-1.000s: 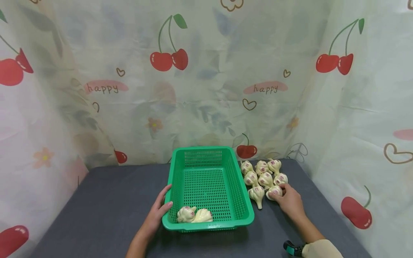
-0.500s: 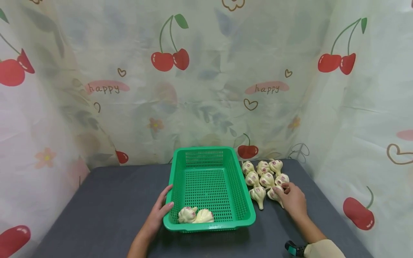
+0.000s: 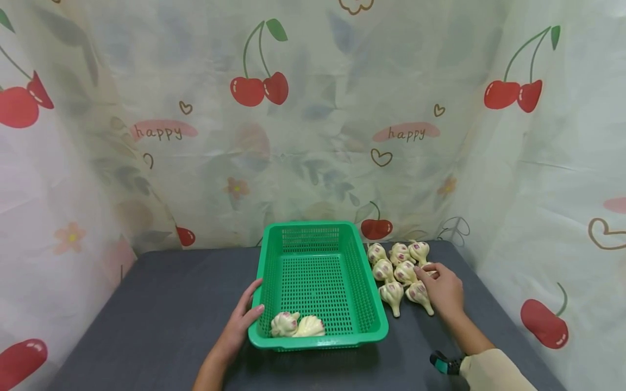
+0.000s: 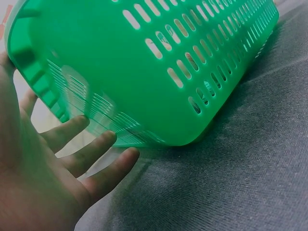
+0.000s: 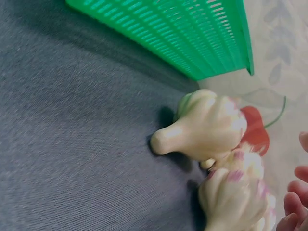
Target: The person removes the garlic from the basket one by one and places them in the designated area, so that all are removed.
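Note:
A green plastic basket (image 3: 318,342) sits mid-table in the head view, with two garlic bulbs (image 3: 284,324) in its near left corner. My left hand (image 3: 232,332) rests against its left side, thumb and index finger at the rim; the left wrist view shows the fingers (image 4: 110,175) fairly straight and spread beside the wall. To the right of the basket, several garlic bulbs (image 3: 390,294) lie in rows. My right hand (image 3: 447,290) is over the right-hand bulb of the middle row, partly hiding it. Just in front of that hand lies another garlic bulb (image 3: 419,294), apart from the fingers.
A dark grey cloth (image 3: 176,315) covers the table. Patterned curtains (image 3: 313,163) stand behind it and at both sides. There is a dark band (image 3: 445,363) on my right wrist, below a pale sleeve (image 3: 494,369).
My right hand has turned the front right garlic bulb so its stem points towards me, let go of it and moved back to the bulb behind. The left hand stays at the basket.

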{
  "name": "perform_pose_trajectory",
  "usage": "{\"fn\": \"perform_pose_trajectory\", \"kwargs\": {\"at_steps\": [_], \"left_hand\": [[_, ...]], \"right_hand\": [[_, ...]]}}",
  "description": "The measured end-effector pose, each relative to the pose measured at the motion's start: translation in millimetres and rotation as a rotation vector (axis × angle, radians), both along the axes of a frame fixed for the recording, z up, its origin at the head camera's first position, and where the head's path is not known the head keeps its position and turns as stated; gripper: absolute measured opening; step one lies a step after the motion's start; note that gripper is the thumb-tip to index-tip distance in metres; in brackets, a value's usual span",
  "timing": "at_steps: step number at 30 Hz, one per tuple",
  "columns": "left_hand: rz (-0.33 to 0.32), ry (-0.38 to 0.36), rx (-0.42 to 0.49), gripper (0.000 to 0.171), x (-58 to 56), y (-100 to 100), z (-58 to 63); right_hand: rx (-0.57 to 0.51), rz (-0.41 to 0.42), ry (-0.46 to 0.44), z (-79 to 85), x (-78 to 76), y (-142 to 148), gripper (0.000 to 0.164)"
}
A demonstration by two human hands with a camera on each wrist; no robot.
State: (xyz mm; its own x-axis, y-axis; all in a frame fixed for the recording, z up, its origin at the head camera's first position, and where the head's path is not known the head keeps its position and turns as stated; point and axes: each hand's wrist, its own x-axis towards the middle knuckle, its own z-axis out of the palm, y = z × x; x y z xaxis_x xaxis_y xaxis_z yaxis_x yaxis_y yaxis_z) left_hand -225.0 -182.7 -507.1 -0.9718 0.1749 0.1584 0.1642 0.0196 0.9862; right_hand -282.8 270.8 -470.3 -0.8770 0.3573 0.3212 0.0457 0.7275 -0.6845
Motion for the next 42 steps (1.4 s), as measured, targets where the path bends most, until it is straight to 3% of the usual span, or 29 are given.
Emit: {"fn": "perform_pose_trajectory", "kwargs": {"at_steps": [18, 33, 42], "left_hand": [[0.003, 0.007, -0.007, 0.056, 0.2, 0, -0.2], [-0.001, 0.008, -0.002, 0.057, -0.1, -1, -1.2], [0.009, -0.009, -0.012, 0.056, -0.4, -1, -0.7]], "right_hand": [[-0.015, 0.178, 0.008, 45.8, -19.8, -36, 0.037], [-0.096, 0.435, 0.005, 65.4, -34.0, -87, 0.035], [-0.038, 0.511, 0.007, 71.1, -39.6, -112, 0.032]]}}
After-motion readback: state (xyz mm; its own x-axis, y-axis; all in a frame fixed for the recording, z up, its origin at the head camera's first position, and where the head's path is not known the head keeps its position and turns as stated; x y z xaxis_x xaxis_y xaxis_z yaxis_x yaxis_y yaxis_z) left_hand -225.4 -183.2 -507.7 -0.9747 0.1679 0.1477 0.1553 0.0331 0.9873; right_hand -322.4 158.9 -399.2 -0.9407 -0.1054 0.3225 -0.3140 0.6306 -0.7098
